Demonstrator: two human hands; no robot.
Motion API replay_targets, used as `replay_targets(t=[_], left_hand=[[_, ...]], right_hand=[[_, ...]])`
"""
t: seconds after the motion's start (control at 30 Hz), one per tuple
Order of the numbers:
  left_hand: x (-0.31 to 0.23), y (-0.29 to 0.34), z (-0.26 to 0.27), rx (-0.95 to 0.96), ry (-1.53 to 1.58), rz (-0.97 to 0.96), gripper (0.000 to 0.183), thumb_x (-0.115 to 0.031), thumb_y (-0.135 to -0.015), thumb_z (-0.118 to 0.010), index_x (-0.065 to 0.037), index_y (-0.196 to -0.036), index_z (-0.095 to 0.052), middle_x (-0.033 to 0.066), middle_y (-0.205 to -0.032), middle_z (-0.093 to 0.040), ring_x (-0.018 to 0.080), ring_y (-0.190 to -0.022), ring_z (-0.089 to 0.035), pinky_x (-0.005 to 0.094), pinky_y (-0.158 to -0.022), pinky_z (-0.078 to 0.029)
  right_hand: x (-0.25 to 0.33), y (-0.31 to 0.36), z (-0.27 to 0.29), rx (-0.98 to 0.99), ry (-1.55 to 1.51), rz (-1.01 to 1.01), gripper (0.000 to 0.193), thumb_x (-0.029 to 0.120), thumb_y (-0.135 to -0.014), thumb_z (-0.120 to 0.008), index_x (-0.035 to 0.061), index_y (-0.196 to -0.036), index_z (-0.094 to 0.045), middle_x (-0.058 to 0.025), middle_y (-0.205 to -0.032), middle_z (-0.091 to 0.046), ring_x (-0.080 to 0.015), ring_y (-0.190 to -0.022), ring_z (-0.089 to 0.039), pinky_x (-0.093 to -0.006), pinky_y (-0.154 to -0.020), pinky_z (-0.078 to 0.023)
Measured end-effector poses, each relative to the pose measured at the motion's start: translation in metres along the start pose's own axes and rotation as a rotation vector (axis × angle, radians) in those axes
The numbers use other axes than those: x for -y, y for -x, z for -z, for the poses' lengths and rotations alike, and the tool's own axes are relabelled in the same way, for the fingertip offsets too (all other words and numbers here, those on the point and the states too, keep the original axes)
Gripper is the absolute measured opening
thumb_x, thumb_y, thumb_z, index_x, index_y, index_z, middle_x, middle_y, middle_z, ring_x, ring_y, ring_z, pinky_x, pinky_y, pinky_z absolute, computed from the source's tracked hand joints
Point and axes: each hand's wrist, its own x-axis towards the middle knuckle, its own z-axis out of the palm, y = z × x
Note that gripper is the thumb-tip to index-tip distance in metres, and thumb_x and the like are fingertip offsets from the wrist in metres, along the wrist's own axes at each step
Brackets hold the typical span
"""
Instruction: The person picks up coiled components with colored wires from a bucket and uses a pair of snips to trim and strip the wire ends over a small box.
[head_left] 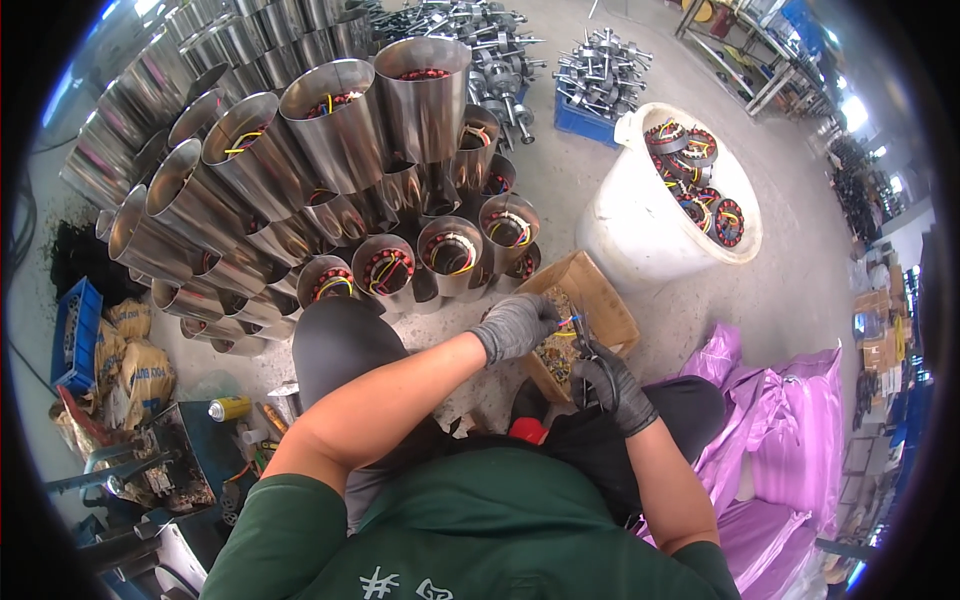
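My left hand point(515, 327), in a grey knitted glove, is pinched around thin coloured wires point(568, 321) whose ends show blue and red. My right hand point(617, 390), in a darker glove, is closed on the handles of dark pliers point(581, 332). The jaws point away from me and lie close to the wire ends; whether they touch cannot be made out. Below both hands stands a tan box point(610, 305) with small wire scraps point(556, 350) in its bottom. The far ends of the wires are hidden by my left hand.
Shiny metal cylinders point(335, 130) with wound stators inside crowd the left. A white tub point(625, 215) of stators stands ahead right. Beyond are a blue crate point(585, 122) of rotors and a rotor pile point(485, 50). Purple sacks point(790, 430) lie right; a spray can point(230, 408) stands left.
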Motion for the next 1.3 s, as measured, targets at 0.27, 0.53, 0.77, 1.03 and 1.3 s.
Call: replay_targets(t=[0.27,0.53,0.77,1.03,1.3], left_hand=[[0.006,-0.001,-0.013,-0.071,0.137,-0.118,0.017,-0.015,-0.089,-0.069,-0.006,-0.103,-0.071,0.0151,-0.091,-0.072,0.0264,-0.082,-0.069,0.0366,-0.077,-0.053],[0.011,-0.007,-0.024,-0.108,0.129,-0.157,0.012,-0.011,-0.091,-0.065,-0.003,-0.100,-0.069,0.0150,-0.090,-0.070,0.0271,-0.084,-0.067,0.0364,-0.077,-0.053],[0.010,-0.005,-0.020,-0.114,0.128,-0.141,0.014,-0.011,-0.091,-0.065,-0.002,-0.100,-0.069,0.0179,-0.090,-0.069,0.0310,-0.086,-0.067,0.0382,-0.079,-0.053],[0.013,-0.006,-0.022,-0.077,0.052,-0.129,0.015,-0.014,-0.092,-0.064,-0.002,-0.099,-0.070,0.0185,-0.091,-0.069,0.0332,-0.087,-0.067,0.0401,-0.080,-0.053],[-0.010,0.003,-0.016,0.090,-0.038,-0.083,0.016,-0.017,-0.090,-0.066,-0.004,-0.099,-0.069,0.0167,-0.085,-0.069,0.0314,-0.082,-0.066,0.0401,-0.077,-0.052]], right_hand=[[0.004,0.003,0.000,0.063,-0.157,-0.095,0.031,0.016,-0.089,-0.058,-0.0037,-0.114,-0.056,-0.0061,-0.057,-0.057,-0.0171,-0.042,-0.053,-0.0276,-0.041,-0.043],[-0.012,0.001,0.015,-0.037,-0.329,-0.213,0.026,0.014,-0.089,-0.061,-0.0013,-0.110,-0.057,-0.0024,-0.060,-0.054,-0.0144,-0.046,-0.051,-0.0281,-0.043,-0.042],[-0.011,0.008,-0.007,-0.080,0.259,-0.002,0.041,0.020,-0.092,-0.065,0.0014,-0.126,-0.053,-0.0041,-0.072,-0.057,-0.0115,-0.057,-0.055,-0.0267,-0.051,-0.045],[-0.002,0.005,-0.007,-0.041,0.267,0.087,0.036,0.025,-0.091,-0.064,0.0009,-0.116,-0.060,-0.0067,-0.077,-0.063,-0.0108,-0.059,-0.058,-0.0240,-0.051,-0.043],[0.001,0.016,-0.002,0.139,-0.172,-0.125,0.027,0.023,-0.088,-0.059,-0.0022,-0.100,-0.059,-0.0078,-0.057,-0.058,-0.0177,-0.038,-0.051,-0.0286,-0.038,-0.042]])
